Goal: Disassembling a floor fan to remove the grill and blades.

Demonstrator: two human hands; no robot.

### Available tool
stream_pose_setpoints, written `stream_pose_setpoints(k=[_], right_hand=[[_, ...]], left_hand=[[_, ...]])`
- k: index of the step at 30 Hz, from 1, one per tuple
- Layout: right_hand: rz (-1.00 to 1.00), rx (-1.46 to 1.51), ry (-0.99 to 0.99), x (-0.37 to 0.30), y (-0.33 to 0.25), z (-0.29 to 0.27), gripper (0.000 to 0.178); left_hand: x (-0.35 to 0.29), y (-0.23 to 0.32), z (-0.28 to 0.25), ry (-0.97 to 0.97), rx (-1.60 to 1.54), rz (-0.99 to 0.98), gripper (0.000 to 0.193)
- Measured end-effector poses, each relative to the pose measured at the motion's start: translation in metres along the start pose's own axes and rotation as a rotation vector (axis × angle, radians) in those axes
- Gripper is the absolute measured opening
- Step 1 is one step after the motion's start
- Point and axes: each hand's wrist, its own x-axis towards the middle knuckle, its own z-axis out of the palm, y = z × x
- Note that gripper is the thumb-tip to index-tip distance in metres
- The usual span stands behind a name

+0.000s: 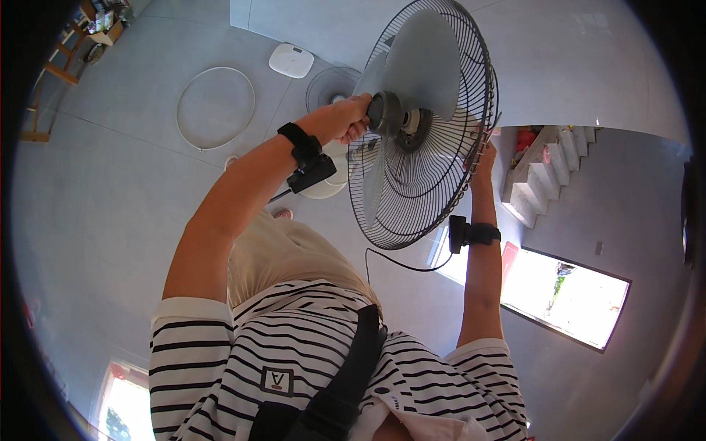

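In front of me is a fan with its grey blades bare and a dark wire rear guard behind them. The dark round hub of the blades faces left. My left hand is closed at the hub, its fingers curled by the hub's edge. At the guard's right rim, my right hand is closed on the wires, partly hidden behind them. A pale round fan base shows below, partly covered by my left forearm. Both wrists wear black straps with small black devices.
On the grey floor lie a thin pale hoop, a white scale and a round wire fan guard. A staircase rises at the right, near a bright doorway. Wooden furniture stands far left. A black cable hangs below the fan.
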Motion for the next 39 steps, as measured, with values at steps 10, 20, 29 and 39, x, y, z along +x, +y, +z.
stream_pose_setpoints(k=[10, 20, 29, 39], right_hand=[[0.016, 0.042, 0.012, 0.001, 0.002, -0.001, 0.051], [0.003, -0.020, 0.029, 0.000, 0.000, 0.001, 0.048], [0.023, 0.040, 0.013, 0.002, 0.003, -0.002, 0.050], [0.026, 0.050, 0.039, 0.004, 0.005, -0.001, 0.054]], left_hand=[[0.003, -0.004, 0.004, 0.074, -0.039, 0.066, 0.047], [-0.002, -0.009, 0.005, 0.145, -0.001, 0.169, 0.051], [-0.003, -0.011, 0.004, 0.111, 0.026, 0.223, 0.053], [-0.003, -0.002, 0.007, 0.140, 0.011, 0.138, 0.046]])
